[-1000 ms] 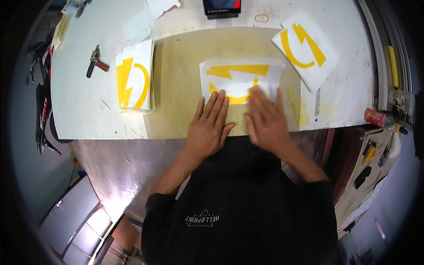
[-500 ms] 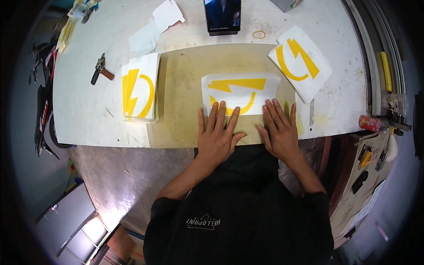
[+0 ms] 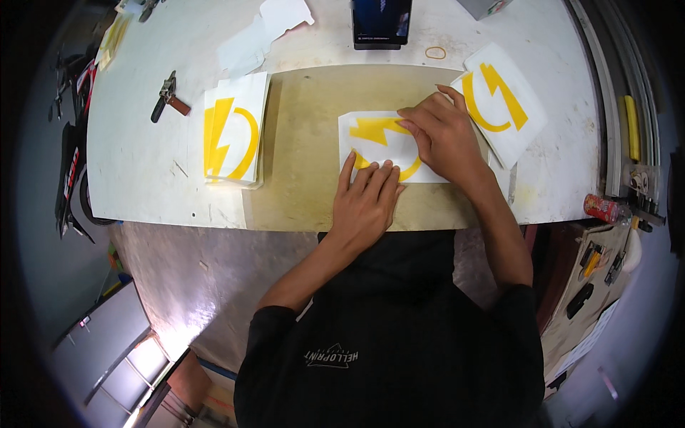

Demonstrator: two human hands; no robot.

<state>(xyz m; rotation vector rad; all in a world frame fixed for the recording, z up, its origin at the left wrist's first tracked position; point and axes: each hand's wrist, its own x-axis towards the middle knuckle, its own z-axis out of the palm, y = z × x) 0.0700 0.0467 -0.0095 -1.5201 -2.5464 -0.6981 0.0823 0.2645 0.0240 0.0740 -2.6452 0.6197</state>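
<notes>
A white sheet with a yellow lightning bolt and arc lies on the tan mat in front of me. My left hand rests on its lower part, fingers stretched out flat over the yellow arc. Above the sheet's right side is my right hand, thumb and forefinger pinched together at the yellow bolt near the top edge. Whatever is between those fingertips is too small to make out. The hand hides the sheet's upper right corner.
Similar printed sheets lie in a stack on the left and at the right. Beyond are a dark-screened device, torn white paper and a rubber band. A brown-and-black tool lies far left, a red bottle at right.
My right hand has lifted from its flat rest and moved up to the sheet's top edge, fingers now pinched. My left hand has shifted inward over the arc. The whole view has shifted slightly.
</notes>
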